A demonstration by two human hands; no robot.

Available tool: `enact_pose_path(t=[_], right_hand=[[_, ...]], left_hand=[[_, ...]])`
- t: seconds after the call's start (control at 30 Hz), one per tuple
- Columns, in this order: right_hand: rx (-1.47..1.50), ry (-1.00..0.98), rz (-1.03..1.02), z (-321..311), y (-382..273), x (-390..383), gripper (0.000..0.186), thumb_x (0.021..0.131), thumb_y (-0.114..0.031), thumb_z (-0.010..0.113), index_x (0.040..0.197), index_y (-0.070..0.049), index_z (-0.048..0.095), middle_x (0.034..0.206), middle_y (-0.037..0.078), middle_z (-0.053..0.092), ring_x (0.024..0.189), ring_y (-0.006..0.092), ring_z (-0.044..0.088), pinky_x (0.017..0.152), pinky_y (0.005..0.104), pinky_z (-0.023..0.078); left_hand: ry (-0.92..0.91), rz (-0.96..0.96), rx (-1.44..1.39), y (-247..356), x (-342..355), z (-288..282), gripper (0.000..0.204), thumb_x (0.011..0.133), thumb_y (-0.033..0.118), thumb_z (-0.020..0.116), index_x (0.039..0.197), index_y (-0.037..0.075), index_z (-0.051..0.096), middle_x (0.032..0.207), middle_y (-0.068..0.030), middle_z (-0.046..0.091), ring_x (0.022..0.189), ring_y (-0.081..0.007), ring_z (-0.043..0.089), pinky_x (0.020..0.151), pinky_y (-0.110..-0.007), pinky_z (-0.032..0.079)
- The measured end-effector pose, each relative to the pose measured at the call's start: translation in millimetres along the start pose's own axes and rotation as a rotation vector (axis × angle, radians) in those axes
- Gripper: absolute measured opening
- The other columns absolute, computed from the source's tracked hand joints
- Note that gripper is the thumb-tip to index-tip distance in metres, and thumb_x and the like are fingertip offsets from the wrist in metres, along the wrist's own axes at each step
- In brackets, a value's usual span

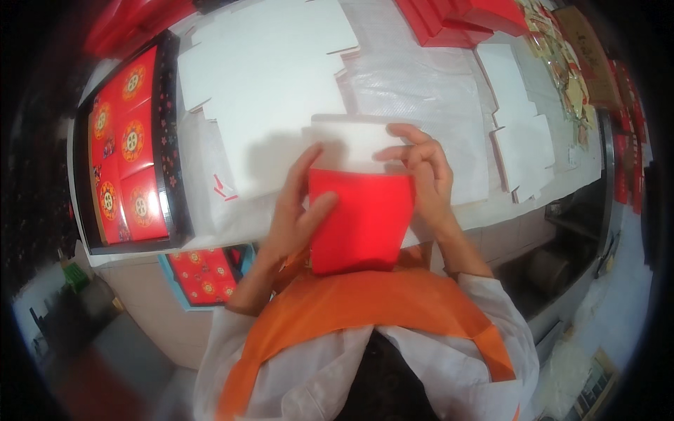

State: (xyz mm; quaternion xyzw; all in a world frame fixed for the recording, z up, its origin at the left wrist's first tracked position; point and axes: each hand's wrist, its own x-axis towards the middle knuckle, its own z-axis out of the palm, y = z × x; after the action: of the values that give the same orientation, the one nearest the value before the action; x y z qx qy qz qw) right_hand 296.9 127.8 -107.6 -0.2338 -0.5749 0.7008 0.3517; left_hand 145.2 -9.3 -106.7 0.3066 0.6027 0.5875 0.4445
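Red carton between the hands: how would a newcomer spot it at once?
Find the orange apron low in the picture. Just above it, between left hand and right hand, is the red carton. Unlike the red boxes near the top, it shows a white far flap.

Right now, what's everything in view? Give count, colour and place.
Box: 1, red and white, between the hands
White card: 2 stacks, table middle and right
Black tray: 1, table left
Packs: at least 5, patterned red, in black tray
Blue tray: 1, below table's left edge
Red boxes: count unclear, far edge
Packets: many, gold, far right
Carton: 1, brown, far right
Table: 1, white-covered, ahead
Apron: 1, orange, on the person
Left hand: 1, bare, box's left
Right hand: 1, bare, box's right
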Motion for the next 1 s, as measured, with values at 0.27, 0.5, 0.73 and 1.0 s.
enact_pose_path(t=[0.27,0.5,0.73,1.0], right_hand=[[-0.280,0.254,-0.139,10.5,23.6,-14.7,0.008,0.087,0.002,0.039,0.081,-0.001,0.043,0.127,0.022,0.039,0.112,0.0240,0.045,0.092,0.0368,0.039],[0.165,0.295,0.073,20.5,7.1,-9.4,0.018,0.086,0.006,0.041,0.098,-0.003,0.030,0.099,0.016,0.054,0.086,0.0117,0.054,0.071,0.0231,0.047],[0.068,0.228,0.174,24.0,-11.3,-1.8,0.007,0.090,-0.003,0.043,0.096,0.000,0.046,0.093,0.011,0.058,0.083,0.0101,0.054,0.072,0.0228,0.047],[0.035,0.232,0.107,22.9,-2.0,-4.8,0.008,0.091,-0.005,0.043,0.089,0.000,0.049,0.092,0.011,0.059,0.080,0.0111,0.056,0.071,0.0240,0.048]], left_hand=[[0.128,0.192,0.150,-9.9,22.4,-7.4,0.009,0.087,0.002,0.048,0.096,0.003,0.046,0.110,-0.0102,0.053,0.094,-0.0147,0.052,0.082,-0.027,0.042],[0.233,0.231,-0.101,2.0,27.5,8.3,0.033,0.075,-0.010,0.058,0.099,0.004,0.040,0.094,-0.0094,0.055,0.089,-0.0151,0.052,0.080,-0.026,0.043],[0.185,0.172,0.089,9.2,31.0,6.7,0.010,0.079,-0.003,0.057,0.088,0.000,0.053,0.092,-0.0055,0.056,0.086,-0.0118,0.053,0.078,-0.023,0.041],[0.267,0.175,0.058,2.4,27.1,7.7,0.002,0.080,-0.002,0.057,0.081,-0.001,0.057,0.090,-0.0070,0.059,0.084,-0.0115,0.054,0.075,-0.022,0.042]])
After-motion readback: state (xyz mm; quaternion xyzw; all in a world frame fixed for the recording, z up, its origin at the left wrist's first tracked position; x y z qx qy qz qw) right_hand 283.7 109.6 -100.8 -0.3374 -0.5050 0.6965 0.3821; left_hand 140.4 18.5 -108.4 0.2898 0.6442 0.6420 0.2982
